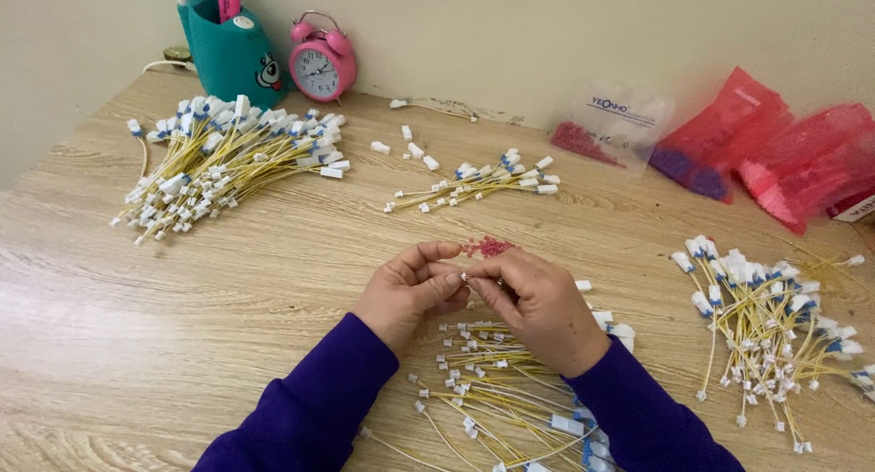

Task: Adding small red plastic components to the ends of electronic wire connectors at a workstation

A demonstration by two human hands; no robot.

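- Right at the middle of the wooden table (273,253), the left hand (410,290) and the right hand (538,303) meet, fingertips touching over one small white connector (465,276).
- Both hands are pinched shut on that connector: the left thumb and forefinger close on it from one side, the right fingers from the other. Whether a wire hangs from it cannot be told, since the right hand covers that part.
- Both arms wear dark purple sleeves (310,408) that come in from the bottom edge.
- Just beyond the fingertips lies a little heap of tiny red pieces (488,246) on the bare wood.
- Under and in front of the right wrist spreads a loose pile of yellow wires (497,381) with white plugs at their ends, some with blue bands.
- Far left, well apart from the hands, sits a big fanned bundle of the same wires (219,158).
- A smaller bundle (474,185) lies beyond the hands toward the wall, with a few loose white plugs (415,148) near it.
- At the right edge rests another thick heap of wires (766,317).
- Against the wall stand a teal pen holder (228,57) with a cartoon face and, just beside it, a pink alarm clock (322,62).
- Further right lie a clear bag (611,126) holding red bits and two red plastic bags (775,153).
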